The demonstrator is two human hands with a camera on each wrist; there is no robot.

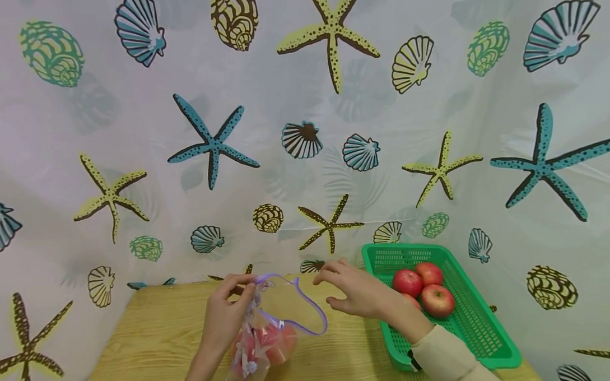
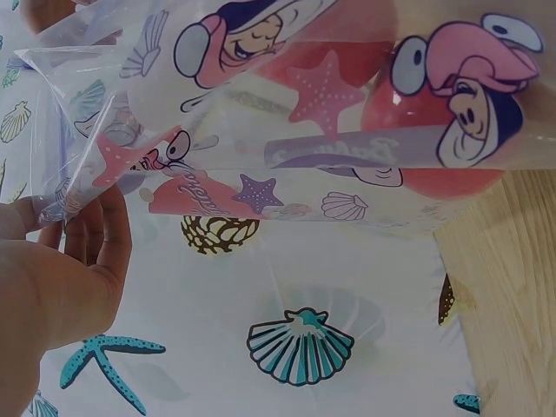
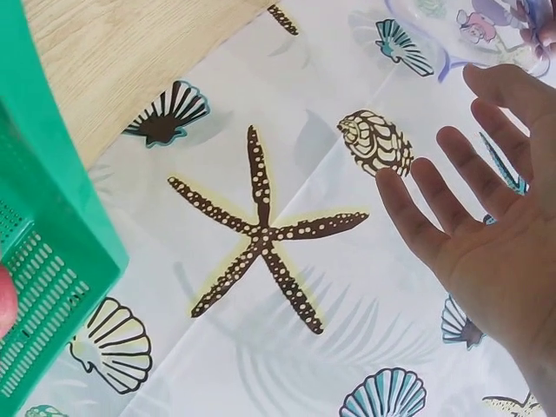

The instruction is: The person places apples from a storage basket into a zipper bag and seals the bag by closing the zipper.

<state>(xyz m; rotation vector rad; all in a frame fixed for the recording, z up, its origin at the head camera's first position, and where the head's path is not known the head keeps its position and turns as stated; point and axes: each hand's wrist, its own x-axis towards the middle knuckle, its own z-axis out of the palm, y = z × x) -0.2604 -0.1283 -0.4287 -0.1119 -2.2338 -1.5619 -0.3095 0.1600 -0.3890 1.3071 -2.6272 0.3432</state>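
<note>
My left hand (image 1: 227,312) pinches the rim of a clear printed zip bag (image 1: 250,349) with a purple zip edge (image 1: 316,313). The bag's mouth gapes toward the right. Red apples (image 1: 277,344) show through its plastic, low over the table. In the left wrist view the bag (image 2: 326,113) carries cartoon and starfish prints, and the fingers of my left hand (image 2: 74,261) curl at its edge. My right hand (image 1: 356,289) is just right of the bag's mouth, fingers spread and holding nothing. The right wrist view shows its bare palm (image 3: 495,261).
A green plastic basket (image 1: 483,324) stands on the right of the wooden table (image 1: 153,336), with several red apples (image 1: 437,301) inside. My right forearm passes over its near left side. A white sheet (image 1: 264,180) printed with shells and starfish hangs behind and at both sides.
</note>
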